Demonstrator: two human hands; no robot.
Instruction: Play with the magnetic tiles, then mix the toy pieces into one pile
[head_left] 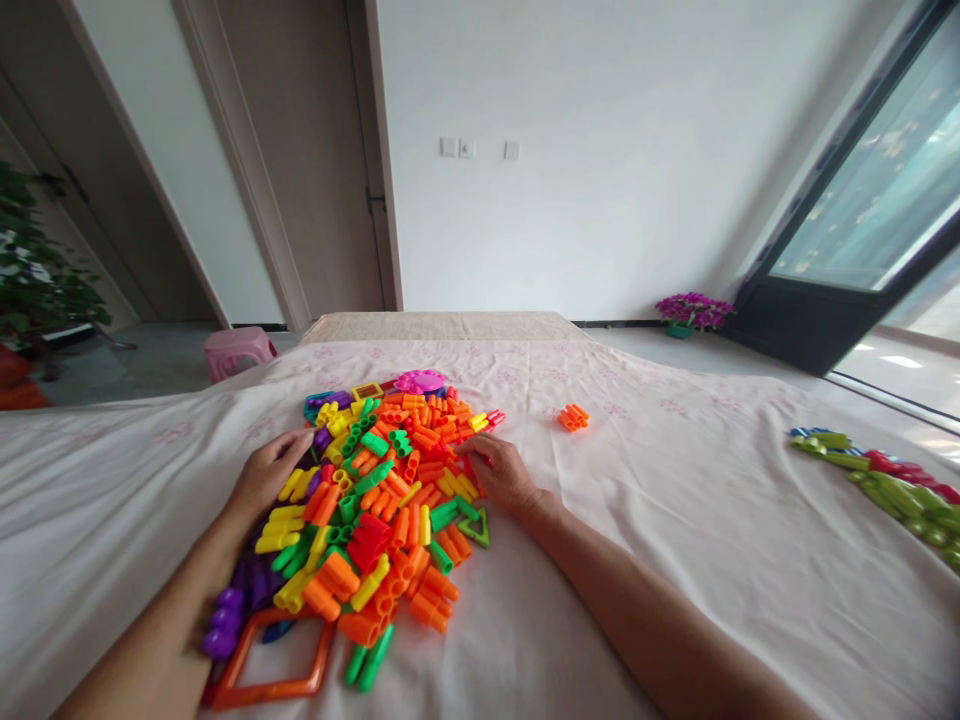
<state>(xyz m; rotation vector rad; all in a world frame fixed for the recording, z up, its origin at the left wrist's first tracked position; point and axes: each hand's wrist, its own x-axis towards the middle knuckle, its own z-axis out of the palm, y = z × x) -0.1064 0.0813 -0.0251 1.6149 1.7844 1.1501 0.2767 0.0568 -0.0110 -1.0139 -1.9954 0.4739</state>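
Observation:
A large heap of plastic building pieces point(375, 500) in orange, yellow, green, red and purple lies on the cloth before me. My left hand point(271, 468) rests at the heap's left side, beside yellow and purple pieces, its fingers loosely apart. At the right side, my right hand point(501, 472) reaches in with bent fingers at the orange pieces. Its fingertips are partly hidden, and no held piece shows. Just below it is a green triangle point(477, 528). An orange square frame point(319, 660) and a purple knobbed piece point(223, 625) lie near my left forearm.
A small orange cluster point(574, 417) sits apart on the pale cloth point(637, 520). Green and red pieces point(892, 490) line the far right. A pink flat piece point(420, 381) tops the heap. A pink stool point(238, 352) stands beyond the left edge, and purple flowers point(694, 310) by the wall.

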